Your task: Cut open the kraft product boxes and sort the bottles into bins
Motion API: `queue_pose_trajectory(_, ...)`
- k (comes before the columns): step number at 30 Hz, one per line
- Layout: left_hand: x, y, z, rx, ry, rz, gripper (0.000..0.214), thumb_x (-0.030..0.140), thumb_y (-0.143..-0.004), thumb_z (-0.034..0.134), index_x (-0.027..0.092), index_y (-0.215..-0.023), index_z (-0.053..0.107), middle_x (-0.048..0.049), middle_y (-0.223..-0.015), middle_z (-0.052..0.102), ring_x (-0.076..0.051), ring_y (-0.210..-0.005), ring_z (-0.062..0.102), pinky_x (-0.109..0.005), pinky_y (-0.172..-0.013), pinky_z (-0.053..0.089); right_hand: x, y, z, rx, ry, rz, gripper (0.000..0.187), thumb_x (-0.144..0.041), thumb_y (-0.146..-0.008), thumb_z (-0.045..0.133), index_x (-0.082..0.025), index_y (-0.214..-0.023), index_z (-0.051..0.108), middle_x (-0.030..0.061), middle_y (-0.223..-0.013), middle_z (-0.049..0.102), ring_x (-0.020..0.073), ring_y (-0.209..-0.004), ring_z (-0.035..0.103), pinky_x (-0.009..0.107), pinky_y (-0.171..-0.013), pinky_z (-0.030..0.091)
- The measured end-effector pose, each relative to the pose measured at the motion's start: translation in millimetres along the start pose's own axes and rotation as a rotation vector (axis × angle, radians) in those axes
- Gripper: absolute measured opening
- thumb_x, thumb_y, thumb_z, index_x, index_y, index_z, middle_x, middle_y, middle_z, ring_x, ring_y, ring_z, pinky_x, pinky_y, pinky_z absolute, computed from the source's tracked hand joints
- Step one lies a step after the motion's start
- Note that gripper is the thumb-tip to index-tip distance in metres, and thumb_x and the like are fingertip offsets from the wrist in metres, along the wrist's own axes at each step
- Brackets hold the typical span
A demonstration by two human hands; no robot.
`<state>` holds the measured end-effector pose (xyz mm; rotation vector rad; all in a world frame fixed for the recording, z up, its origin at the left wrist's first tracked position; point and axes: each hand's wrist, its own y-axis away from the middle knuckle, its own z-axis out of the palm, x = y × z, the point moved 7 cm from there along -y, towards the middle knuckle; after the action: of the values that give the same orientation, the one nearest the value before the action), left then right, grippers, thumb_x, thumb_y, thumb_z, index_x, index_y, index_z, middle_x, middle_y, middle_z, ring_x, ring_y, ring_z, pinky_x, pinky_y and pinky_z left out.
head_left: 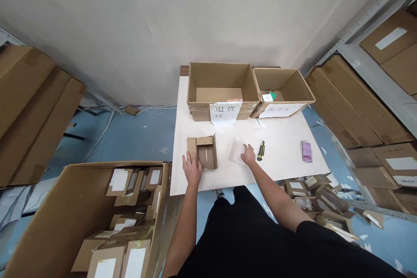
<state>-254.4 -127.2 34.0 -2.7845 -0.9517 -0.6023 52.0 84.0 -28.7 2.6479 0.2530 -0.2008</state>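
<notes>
A small cardboard box [213, 152] stands with its top open on the white table [195, 182], and its inside looks bare. My left hand [193, 168] rests on the box's left flap, fingers spread. To the right lies a pale, translucent wrapping sheet or pouch [236, 151]; its exact kind is unclear. My right hand [248, 154] has its fingers bent over the right edge of this wrapping, gripping it. Close to that hand, on its right, is a yellow and black box cutter [261, 150].
Two open cartons with paper signs, a larger one [198, 110] and a smaller one [256, 110], line the table's back. A blurred purple item [306, 151] lies at right. A big carton [42, 226] of parcels stands left; opened boxes [332, 221] litter the floor at right.
</notes>
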Motion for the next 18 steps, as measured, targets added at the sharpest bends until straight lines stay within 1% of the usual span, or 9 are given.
queue_pose_trajectory(2,13,10,-3.1,0.045,0.04,0.01,0.058,0.025,-0.1,0.05,0.02,-0.158,0.049,-0.0149,-0.168,0.039,-0.037,-0.161,0.021,-0.059,-0.126,0.032,13,14,23,-0.014,-0.018,0.039,0.076,-0.019,-0.09,0.053,-0.018,-0.165,0.037,0.0176,-0.171,0.029,0.0354,-0.156,0.028,0.045,-0.114,0.044)
queue_pose_trajectory(4,38,23,4.9,0.014,0.103,0.053,0.052,0.022,-0.101,0.047,0.019,-0.151,0.056,-0.0164,-0.159,0.05,-0.035,-0.155,0.034,-0.057,-0.126,0.033,19,24,46,-0.077,-0.02,0.048,0.083,-0.017,-0.088,0.053,-0.02,-0.168,0.03,0.0148,-0.174,0.025,0.0359,-0.157,0.026,0.048,-0.116,0.042)
queue_pose_trajectory(6,74,36,25.0,-0.097,0.187,0.14,0.046,0.02,-0.101,0.045,0.019,-0.143,0.062,-0.0166,-0.147,0.059,-0.034,-0.147,0.046,-0.054,-0.124,0.037,15,28,65,-0.169,-0.013,-0.02,0.091,-0.013,-0.084,0.053,-0.022,-0.17,0.025,0.0105,-0.177,0.02,0.0353,-0.16,0.021,0.05,-0.121,0.038)
queue_pose_trajectory(8,116,50,51.1,-0.237,0.283,0.272,0.043,0.017,-0.101,0.042,0.021,-0.138,0.065,-0.0151,-0.138,0.063,-0.03,-0.139,0.053,-0.049,-0.121,0.042,5,29,75,-0.227,-0.025,-0.152,0.093,-0.009,-0.081,0.052,-0.022,-0.169,0.029,0.0074,-0.177,0.021,0.0332,-0.163,0.016,0.051,-0.125,0.033)
queue_pose_trajectory(10,147,57,78.2,-0.351,0.33,0.345,0.042,0.014,-0.1,0.042,0.022,-0.134,0.065,-0.0126,-0.134,0.065,-0.027,-0.133,0.056,-0.045,-0.118,0.045,-3,27,73,-0.216,-0.06,-0.252,0.09,-0.006,-0.08,0.05,-0.019,-0.167,0.034,0.0077,-0.176,0.026,0.0293,-0.163,0.017,0.05,-0.128,0.028)
queue_pose_trajectory(12,163,55,106.2,-0.448,0.306,0.339,0.04,0.01,-0.097,0.046,0.022,-0.128,0.067,-0.012,-0.142,0.062,-0.026,-0.135,0.055,-0.044,-0.117,0.046,-2,23,64,-0.176,-0.094,-0.25,0.084,-0.005,-0.083,0.046,-0.014,-0.166,0.036,0.0115,-0.174,0.029,0.0258,-0.162,0.024,0.047,-0.13,0.026)
queue_pose_trajectory(15,167,43,147.9,-0.588,0.195,0.302,0.037,0.008,-0.091,0.056,0.022,-0.122,0.071,-0.0114,-0.164,0.044,-0.031,-0.148,0.044,-0.049,-0.12,0.043,15,17,48,-0.118,-0.112,-0.163,0.075,-0.008,-0.088,0.044,-0.01,-0.163,0.04,0.016,-0.173,0.031,0.025,-0.159,0.03,0.042,-0.129,0.027)
queue_pose_trajectory(17,166,36,173.7,-0.67,0.14,0.312,0.042,0.01,-0.088,0.063,0.025,-0.126,0.072,-0.0079,-0.173,0.031,-0.036,-0.156,0.032,-0.054,-0.121,0.041,28,17,39,-0.097,-0.115,-0.135,0.073,-0.01,-0.089,0.046,-0.011,-0.162,0.043,0.0158,-0.171,0.034,0.0254,-0.158,0.032,0.041,-0.129,0.028)
queue_pose_trajectory(18,166,33,185.4,-0.705,0.123,0.318,0.047,0.011,-0.086,0.065,0.028,-0.129,0.071,-0.0061,-0.175,0.027,-0.037,-0.159,0.026,-0.057,-0.12,0.04,35,17,35,-0.09,-0.113,-0.13,0.072,-0.011,-0.089,0.046,-0.012,-0.161,0.043,0.0152,-0.171,0.035,0.0253,-0.158,0.032,0.04,-0.129,0.028)
